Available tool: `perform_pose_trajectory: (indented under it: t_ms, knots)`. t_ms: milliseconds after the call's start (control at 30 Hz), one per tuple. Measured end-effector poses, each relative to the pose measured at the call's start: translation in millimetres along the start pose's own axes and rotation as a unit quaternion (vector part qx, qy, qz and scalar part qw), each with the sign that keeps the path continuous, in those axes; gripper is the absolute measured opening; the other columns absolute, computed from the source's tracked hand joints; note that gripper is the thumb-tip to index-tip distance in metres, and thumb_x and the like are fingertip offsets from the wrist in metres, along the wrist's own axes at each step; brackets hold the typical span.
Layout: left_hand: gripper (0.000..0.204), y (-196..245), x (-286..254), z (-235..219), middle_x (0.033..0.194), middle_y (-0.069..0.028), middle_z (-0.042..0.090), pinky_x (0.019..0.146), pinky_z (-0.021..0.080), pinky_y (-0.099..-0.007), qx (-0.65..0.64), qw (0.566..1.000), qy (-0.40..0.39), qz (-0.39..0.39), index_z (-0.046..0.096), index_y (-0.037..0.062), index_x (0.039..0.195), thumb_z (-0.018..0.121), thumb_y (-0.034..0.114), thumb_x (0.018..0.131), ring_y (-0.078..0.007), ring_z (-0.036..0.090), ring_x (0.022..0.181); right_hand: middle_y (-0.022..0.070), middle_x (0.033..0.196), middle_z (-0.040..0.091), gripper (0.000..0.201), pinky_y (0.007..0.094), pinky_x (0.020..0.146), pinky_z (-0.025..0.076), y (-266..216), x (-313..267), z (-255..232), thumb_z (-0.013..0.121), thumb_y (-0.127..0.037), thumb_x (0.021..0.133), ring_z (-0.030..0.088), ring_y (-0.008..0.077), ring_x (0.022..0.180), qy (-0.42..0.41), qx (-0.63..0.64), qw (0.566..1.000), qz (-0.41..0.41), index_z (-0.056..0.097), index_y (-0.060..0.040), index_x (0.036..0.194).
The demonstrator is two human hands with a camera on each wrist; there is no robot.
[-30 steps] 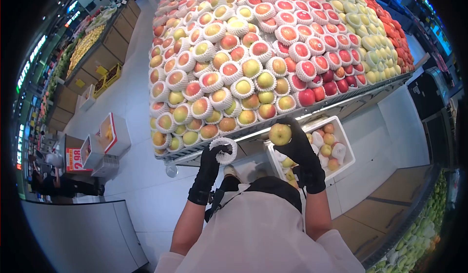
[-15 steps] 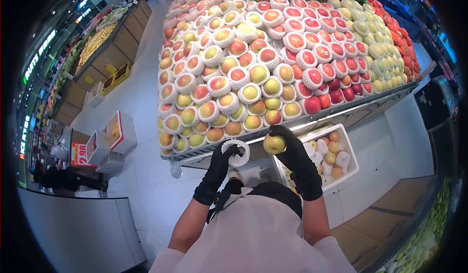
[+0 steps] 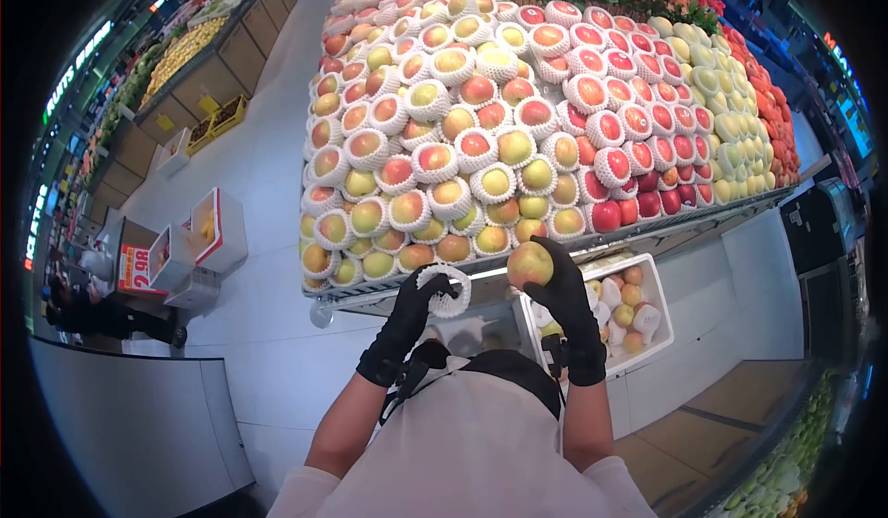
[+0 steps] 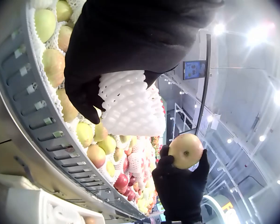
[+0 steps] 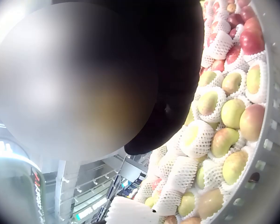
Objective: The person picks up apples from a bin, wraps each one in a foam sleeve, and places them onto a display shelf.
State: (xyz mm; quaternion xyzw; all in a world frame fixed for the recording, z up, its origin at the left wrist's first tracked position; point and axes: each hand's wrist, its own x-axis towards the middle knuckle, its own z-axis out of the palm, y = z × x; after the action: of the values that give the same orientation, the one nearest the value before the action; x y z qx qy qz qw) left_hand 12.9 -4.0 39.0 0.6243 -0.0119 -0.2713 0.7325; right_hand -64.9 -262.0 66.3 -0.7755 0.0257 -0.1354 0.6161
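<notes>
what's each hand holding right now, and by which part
Left hand: foam net, by one side. Right hand: apple, gripped by opposite sides.

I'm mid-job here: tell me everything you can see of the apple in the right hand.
The apple is round, yellowish with a reddish blush, and bare of any netting. In the left wrist view, a dark hollow at one end faces the camera; whether it is the stem end is unclear. The black-gloved right hand holds it in the air between thumb and fingers, apart from the white foam net sleeve. The right wrist view is too blurred to add detail.
</notes>
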Motion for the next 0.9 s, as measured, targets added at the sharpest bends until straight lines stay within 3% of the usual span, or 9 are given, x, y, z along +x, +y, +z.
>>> perform_pose_trajectory:
  t_ms: [100,133,233,300,333,600,700,833,900]
  knots:
    - [0.024,3,7,-18,0.092,-0.005,0.067,0.078,0.05,-0.0281,-0.008,1.0,-0.012,0.007,0.063,0.0021,0.105,0.059,0.023,0.094,-0.0127,0.063,0.086,0.0107,0.12,0.06,0.056,0.0353,0.096,0.048,4,6,12,0.074,-0.016,0.083,0.058,0.0219,0.113,0.037,0.208,0.97,0.117,0.05,-0.0012,0.131]
    - [0.023,4,10,-25,0.093,-0.0051,0.067,0.079,0.05,-0.0278,-0.013,1.0,-0.02,0.007,0.063,0.0023,0.105,0.058,0.022,0.095,-0.0127,0.063,0.086,0.0103,0.111,0.061,0.041,0.0355,0.086,0.052,13,8,21,0.065,-0.021,0.093,0.062,0.0218,0.1,0.055,0.342,0.93,0.121,0.051,0.0006,0.125]
    - [0.023,10,13,-45,0.094,-0.0051,0.067,0.079,0.05,-0.0277,-0.019,0.999,-0.04,0.01,0.063,0.0023,0.105,0.056,0.022,0.096,-0.0124,0.063,0.087,0.0097,0.095,0.061,0.029,0.0334,0.069,0.052,5,18,37,0.058,-0.023,0.098,0.063,0.0196,0.082,0.048,0.199,0.97,0.129,0.054,0.0003,0.115]
    - [0.025,19,14,-58,0.094,-0.0044,0.067,0.079,0.049,-0.0284,-0.009,0.999,-0.047,0.016,0.063,0.0014,0.106,0.055,0.024,0.097,-0.0121,0.061,0.086,0.0069,0.08,0.058,0.01,0.0294,0.055,0.045,-26,28,48,0.056,-0.01,0.098,0.059,0.0157,0.067,0.07,0.261,0.954,0.132,0.052,-0.002,0.103]
    - [0.028,21,17,-67,0.096,-0.0044,0.066,0.079,0.049,-0.0282,0.006,0.997,-0.069,0.02,0.062,0.0013,0.111,0.054,0.025,0.099,-0.0121,0.061,0.087,0.0063,0.078,0.058,0.009,0.0289,0.053,0.044,-40,32,58,0.057,-0.007,0.096,0.058,0.0156,0.065,0.097,0.146,0.979,0.1,0.051,-0.0024,0.102]
    - [0.035,32,31,-109,0.108,-0.004,0.065,0.087,0.048,-0.0289,-0.034,0.996,-0.078,0.024,0.058,0.0013,0.122,0.055,0.027,0.1,-0.0115,0.06,0.098,0.0045,0.082,0.061,0.025,0.0289,0.061,0.05,-46,51,98,0.069,0.002,0.084,0.059,0.0133,0.068,0.094,-0.108,0.988,0.052,0.053,-0.0022,0.103]
    - [0.035,27,35,-126,0.11,-0.005,0.065,0.088,0.049,-0.0292,-0.044,0.996,-0.074,0.017,0.058,0.0014,0.123,0.055,0.027,0.1,-0.0117,0.06,0.099,0.0047,0.086,0.062,0.028,0.0299,0.062,0.05,-56,49,113,0.071,0.0,0.083,0.06,0.0142,0.071,0.09,-0.048,0.991,0.084,0.053,-0.0015,0.105]
    - [0.035,36,35,-139,0.112,-0.0053,0.064,0.088,0.05,-0.0296,-0.03,0.996,-0.079,0.033,0.058,0.001,0.124,0.053,0.028,0.101,-0.0121,0.061,0.098,0.0088,0.098,0.063,0.038,0.0354,0.075,0.055,-42,43,119,0.07,-0.008,0.087,0.064,0.0209,0.092,0.031,-0.233,0.971,0.042,0.053,0.0005,0.12]
    - [0.035,45,33,-144,0.112,-0.0051,0.064,0.088,0.05,-0.0294,0.013,0.995,-0.077,0.061,0.058,0.0009,0.124,0.053,0.027,0.101,-0.0119,0.061,0.099,0.0121,0.109,0.06,0.046,0.0387,0.083,0.056,-20,41,122,0.069,-0.015,0.088,0.062,0.0245,0.102,0.08,0.144,0.98,0.113,0.05,0.0018,0.126]
